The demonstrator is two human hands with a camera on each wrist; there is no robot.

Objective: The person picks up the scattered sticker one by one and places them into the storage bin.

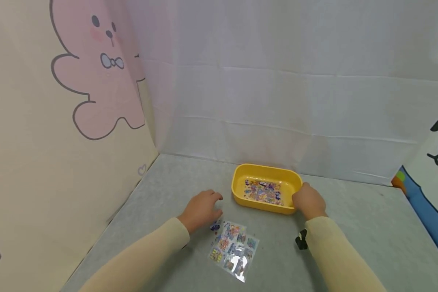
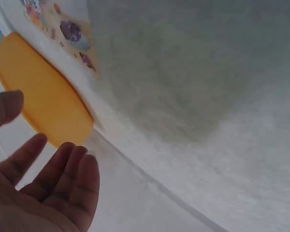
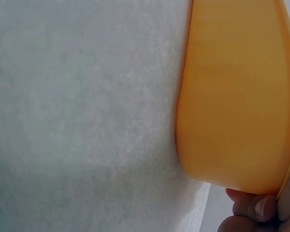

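Head view first: a yellow tray sits on the grey tabletop, close to the white backdrop, and its raised wall seems a good reason for the colourful bits to be lying inside, penned in. Right hand is on the tray's right end; left hand hovers just beside the left end, apart from it. Nearer the person, here are the clear printed sheets, flat on the table and probably placed there for easy reach, a small dark piece by their upper left edge. Over to the left wrist: fingers loosely spread, thumb well apart from them, nothing in the grip, tray beyond; a hand this free looks placed to stay clear of the tray wall. Now the right wrist, and here's the firm hold: curled fingertips against the end wall, pinching the tray's edge, though the frame cuts the hand off and I can't tell exactly where its thumb presses. Holding the end likely steadies the tray and leaves most of its inside uncovered.
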